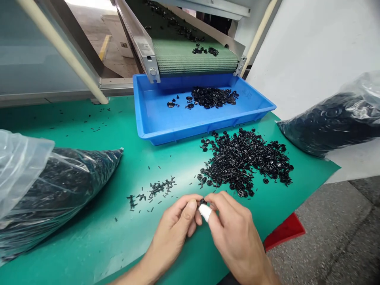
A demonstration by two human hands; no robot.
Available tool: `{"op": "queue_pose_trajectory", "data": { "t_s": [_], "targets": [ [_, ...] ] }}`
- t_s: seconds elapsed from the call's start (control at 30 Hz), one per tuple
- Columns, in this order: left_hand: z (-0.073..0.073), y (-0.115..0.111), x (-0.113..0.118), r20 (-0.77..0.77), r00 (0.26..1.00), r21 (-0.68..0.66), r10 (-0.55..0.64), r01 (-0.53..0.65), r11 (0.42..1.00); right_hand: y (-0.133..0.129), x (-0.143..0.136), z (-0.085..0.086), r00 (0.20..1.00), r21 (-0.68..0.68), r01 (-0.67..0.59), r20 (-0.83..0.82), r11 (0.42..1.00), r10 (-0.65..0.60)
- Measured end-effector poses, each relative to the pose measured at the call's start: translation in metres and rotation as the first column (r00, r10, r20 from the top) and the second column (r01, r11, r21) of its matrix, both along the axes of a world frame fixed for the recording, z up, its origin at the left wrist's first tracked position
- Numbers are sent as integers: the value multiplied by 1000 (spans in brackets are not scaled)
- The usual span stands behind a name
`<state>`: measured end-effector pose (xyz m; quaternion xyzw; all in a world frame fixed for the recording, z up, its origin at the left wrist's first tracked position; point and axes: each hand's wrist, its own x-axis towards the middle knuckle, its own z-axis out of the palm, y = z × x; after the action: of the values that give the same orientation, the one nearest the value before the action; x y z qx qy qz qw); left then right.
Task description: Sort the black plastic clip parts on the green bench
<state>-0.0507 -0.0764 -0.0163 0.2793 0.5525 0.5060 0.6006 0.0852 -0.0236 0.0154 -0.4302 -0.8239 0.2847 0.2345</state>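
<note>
Just above the green tabletop, my left hand (179,221) and my right hand (233,229) meet fingertip to fingertip. Between them is a small black plastic part (203,202), mostly hidden by the fingers. My right hand pinches it, its thumb wrapped in white tape (205,212). The left thumb and fingers are closed against the part's other side. Beyond the right hand spreads a heap of black plastic parts (243,158), round heads with thin stems. To the left of my hands lie short black sprue pieces (160,188), scattered loosely.
A blue tray (178,134) with black parts stands under the end of a green conveyor belt (196,59), which carries more. Filled plastic bags lie at the left (74,178) and right (332,122). A red bin (285,232) shows below the table's right edge.
</note>
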Motion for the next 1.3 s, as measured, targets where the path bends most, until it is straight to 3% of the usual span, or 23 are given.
{"op": "queue_pose_trajectory", "data": {
  "t_s": [0.13,0.27,0.33,0.5,0.9,0.97,1.07,1.17,1.3],
  "targets": [
    [-3,1,-4,64,998,41,8,-11,999,-8,-6,1,999,-6,-45,11,999,45],
    [-5,1,-6,141,989,48,46,-53,997,-7,1,2,984,-80,-178,-31,981,176],
    [-6,0,-6,143,988,48,64,-71,996,-6,7,1,979,-47,-201,24,978,203],
    [-4,0,-4,45,997,35,64,-65,997,-6,13,-10,962,269,-186,246,945,119],
    [-4,-3,-2,-186,981,28,53,-48,998,-19,1,-15,928,376,-157,372,913,6],
    [-4,-3,-2,-266,963,54,43,-30,998,-18,2,-14,933,308,-143,358,941,25],
    [-2,-4,0,-345,938,67,13,11,998,-11,5,-10,953,1,-128,275,992,122],
    [-1,-5,2,-363,932,13,-7,12,1000,2,9,-7,969,-267,-111,184,957,163],
    [-1,-5,1,-221,974,-40,50,-60,997,15,12,-8,977,-289,-59,178,956,114]
  ]
}}
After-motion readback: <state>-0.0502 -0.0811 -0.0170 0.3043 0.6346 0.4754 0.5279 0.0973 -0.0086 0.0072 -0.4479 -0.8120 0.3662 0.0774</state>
